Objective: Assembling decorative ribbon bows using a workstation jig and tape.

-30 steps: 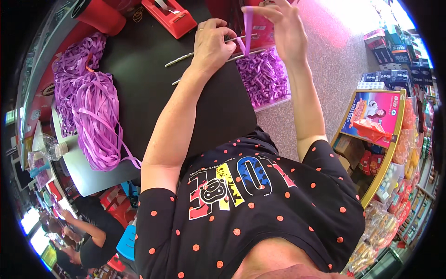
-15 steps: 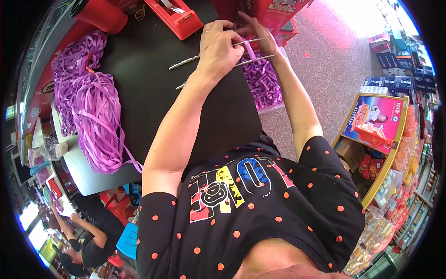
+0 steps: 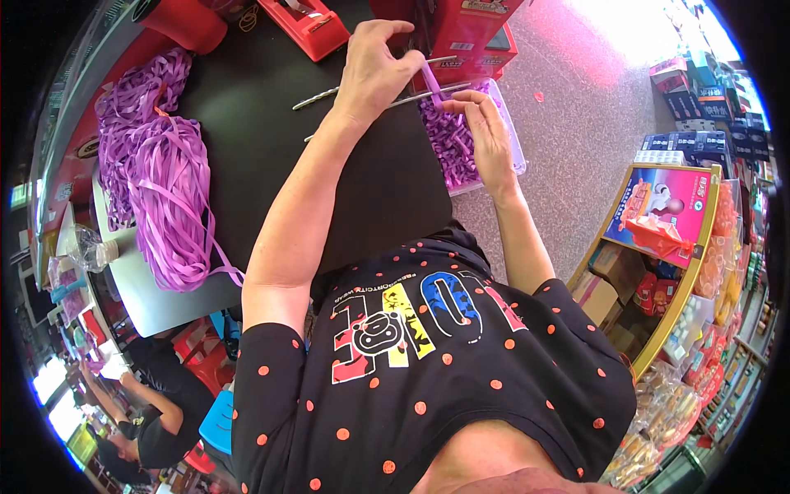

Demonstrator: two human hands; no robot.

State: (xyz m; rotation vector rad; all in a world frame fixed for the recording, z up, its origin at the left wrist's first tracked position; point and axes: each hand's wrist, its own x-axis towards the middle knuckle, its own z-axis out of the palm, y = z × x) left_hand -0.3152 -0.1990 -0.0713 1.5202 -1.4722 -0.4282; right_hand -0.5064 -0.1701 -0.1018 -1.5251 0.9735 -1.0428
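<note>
We see the left hand [image 3: 374, 70] clenched in a grip on a purple ribbon [image 3: 431, 80] and thin rods [image 3: 411, 95] above the black counter [image 3: 263, 132]; the right hand [image 3: 485, 136] pinches the ribbon's lower end, over a ribbon-filled box [image 3: 461, 152].

On my dark surface [image 3: 247, 123] a big heap of loose purple ribbon [image 3: 156, 181] lies at the left, with a red tape dispenser [image 3: 306, 25] at the far edge. A clear plastic bottle [image 3: 89, 249] rests beyond the ribbon heap, and at my right stands a yellow-framed display shelf of packaged goods [image 3: 675, 247] on the grey floor [image 3: 576, 123].
</note>
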